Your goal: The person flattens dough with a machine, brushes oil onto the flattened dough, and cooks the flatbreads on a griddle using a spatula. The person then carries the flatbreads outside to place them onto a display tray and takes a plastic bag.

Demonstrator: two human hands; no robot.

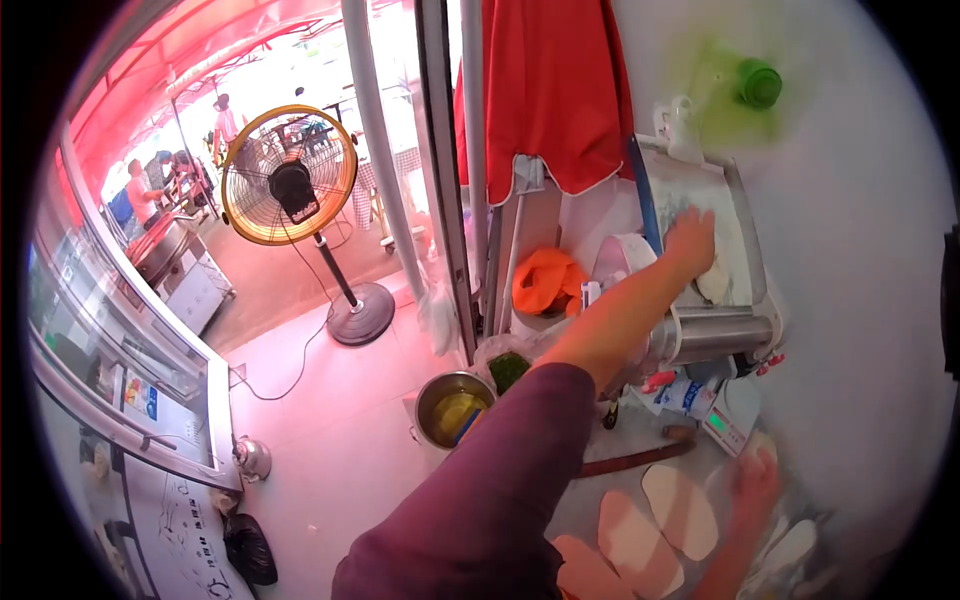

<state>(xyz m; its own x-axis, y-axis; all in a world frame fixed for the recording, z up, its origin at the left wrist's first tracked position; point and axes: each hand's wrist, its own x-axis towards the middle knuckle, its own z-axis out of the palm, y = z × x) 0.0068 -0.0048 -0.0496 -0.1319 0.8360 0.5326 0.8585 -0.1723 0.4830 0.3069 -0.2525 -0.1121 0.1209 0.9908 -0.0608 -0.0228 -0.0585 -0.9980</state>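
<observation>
My left hand (692, 243) reaches across to the metal tray (742, 205) of a roller machine, its fingers spread low over the floury surface. Beside its wrist lies a pale dough piece (714, 282), just above the steel roller (725, 335). Lower right, my right hand (757, 482) is smeared by motion, near a digital scale (724, 428) with a green display. Something pale shows at its fingertips, but a grip cannot be made out. Flat oval dough pieces (680, 510) lie to its left.
A brown rolling pin (640, 459) lies above the dough pieces. Left of my forearm stand a steel pot (450, 405) of yellow liquid and a bag of greens (509, 370). Farther off are an orange bag (548, 281), a floor fan (290, 187) and several people outside.
</observation>
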